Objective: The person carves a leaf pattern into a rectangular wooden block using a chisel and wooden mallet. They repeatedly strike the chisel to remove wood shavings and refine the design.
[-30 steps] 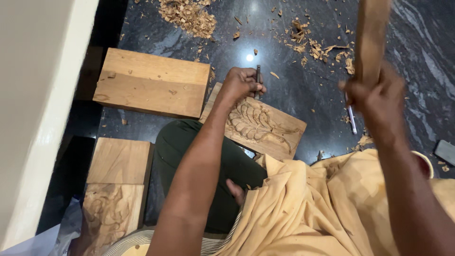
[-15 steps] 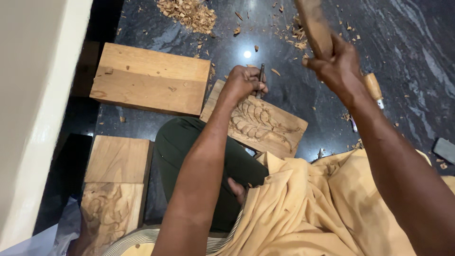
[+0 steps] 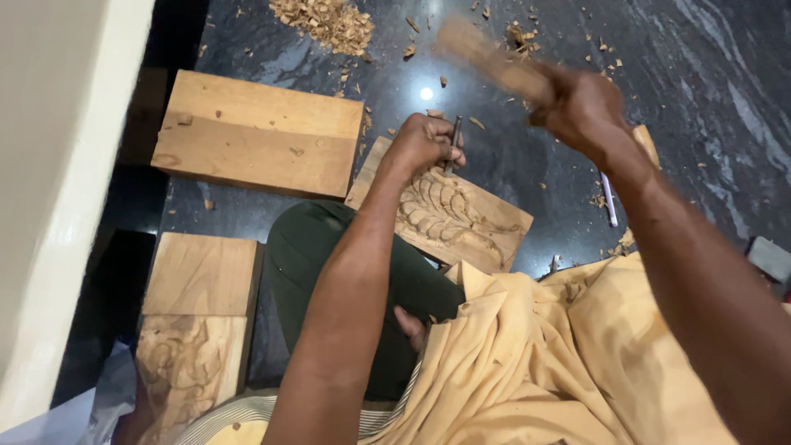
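Two bare hands work here: the left hand (image 3: 420,142) grips one metal chisel (image 3: 452,142), and the right hand (image 3: 581,105) grips one blurred wooden mallet (image 3: 494,64). Two carved wooden panels show, one at centre (image 3: 461,218) and one at lower left (image 3: 185,371). Two plain wooden blocks lie at left (image 3: 255,136) (image 3: 202,276). One heap of wood chips (image 3: 325,21) sits at top. One white pen (image 3: 609,199) lies at right.

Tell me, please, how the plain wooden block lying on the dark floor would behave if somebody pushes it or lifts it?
The plain wooden block looks thick and solid, so it is probably stiff and rather heavy. It lies flat on its broad face, so it should slide, not roll or tip. The polished floor with loose wood chips may let it slip easily.
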